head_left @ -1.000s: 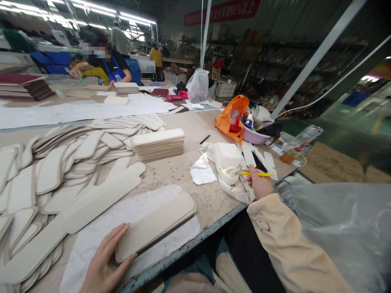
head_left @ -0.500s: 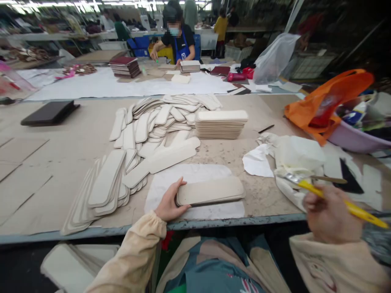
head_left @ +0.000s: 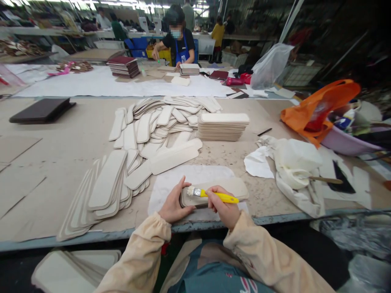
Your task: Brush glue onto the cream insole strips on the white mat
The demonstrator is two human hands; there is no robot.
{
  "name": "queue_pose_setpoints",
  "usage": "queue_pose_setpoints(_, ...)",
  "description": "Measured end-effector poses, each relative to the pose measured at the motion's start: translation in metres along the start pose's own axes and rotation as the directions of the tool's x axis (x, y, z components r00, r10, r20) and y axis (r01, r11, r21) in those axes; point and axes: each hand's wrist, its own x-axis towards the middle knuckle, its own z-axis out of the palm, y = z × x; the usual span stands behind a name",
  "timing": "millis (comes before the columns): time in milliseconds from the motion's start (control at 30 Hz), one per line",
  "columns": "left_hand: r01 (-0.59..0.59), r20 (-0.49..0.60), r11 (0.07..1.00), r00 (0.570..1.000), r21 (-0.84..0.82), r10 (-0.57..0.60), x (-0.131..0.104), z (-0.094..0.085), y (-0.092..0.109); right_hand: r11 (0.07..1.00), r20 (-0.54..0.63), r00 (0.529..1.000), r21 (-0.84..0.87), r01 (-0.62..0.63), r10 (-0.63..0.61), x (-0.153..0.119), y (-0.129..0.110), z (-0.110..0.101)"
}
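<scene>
A small stack of long cream panels with rounded corners (head_left: 235, 187) lies on a white sheet (head_left: 159, 191) near the table's front edge. My left hand (head_left: 175, 203) grips the stack's left end, thumb along the front and fingers behind. In my right hand (head_left: 224, 205) is a yellow-handled paintbrush (head_left: 224, 197), held over the top panel. Its pale bristles are at the panel's left part; whether they touch I cannot tell. Just behind the stack, a loose cream panel (head_left: 175, 156) lies across others. To the left is a fanned pile of similar panels (head_left: 106, 179).
A neat panel stack (head_left: 224, 127) stands behind. On the right are a white plastic-wrapped container (head_left: 301, 158), a flat stick (head_left: 326, 179), an orange bag (head_left: 320, 110) and a lilac basin (head_left: 345, 140). A dark folded piece (head_left: 41, 110) lies left. Across the table a co-worker (head_left: 179, 40) handles pieces.
My right hand has brought the paintbrush leftward from beside the white container to over the top panel. My left hand stays at the stack's left end. The camera view has shifted slightly.
</scene>
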Motion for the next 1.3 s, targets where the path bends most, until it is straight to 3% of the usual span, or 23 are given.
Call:
queue_pose_setpoints(200, 0.002, -0.002, 1.000, 1.000, -0.016, -0.002, 0.000, 0.000, 0.000, 0.997, 0.033, 0.999, -0.072, 0.022, -0.019, 0.003, 0.011, 0.008)
queue_pose_setpoints(367, 0.007, -0.001, 1.000, 1.000, -0.024, -0.007, 0.000, 0.000, 0.000, 0.995, -0.030, 0.999, -0.095, 0.008, -0.011, 0.001, 0.014, -0.004)
queue_pose_setpoints(667, 0.014, 0.008, 1.000, 1.000, 0.023, -0.014, 0.001, -0.002, 0.001, 0.988, -0.242, 0.970, -0.149, -0.051, 0.014, -0.007, 0.023, -0.064)
queue_pose_setpoints(900, 0.013, -0.005, 0.999, 1.000, 0.051, -0.013, 0.002, -0.001, 0.000, 0.959, -0.418, 0.907, -0.272, -0.079, -0.043, -0.012, 0.025, -0.112)
queue_pose_setpoints(1000, 0.015, -0.001, 0.998, 1.000, 0.054, -0.015, 0.002, -0.001, 0.000, 0.949, -0.464, 0.883, -0.301, -0.088, -0.066, -0.014, 0.023, -0.122)
queue_pose_setpoints(1133, -0.001, 0.005, 0.999, 1.000, 0.038, 0.001, 0.002, -0.001, 0.001, 0.989, -0.416, 0.909, -0.138, -0.044, -0.017, -0.020, 0.015, -0.103)
queue_pose_setpoints(1300, -0.016, -0.004, 1.000, 1.000, 0.019, 0.016, 0.001, -0.001, 0.002, 0.992, -0.141, 0.987, 0.104, -0.068, 0.082, -0.017, 0.006, -0.042)
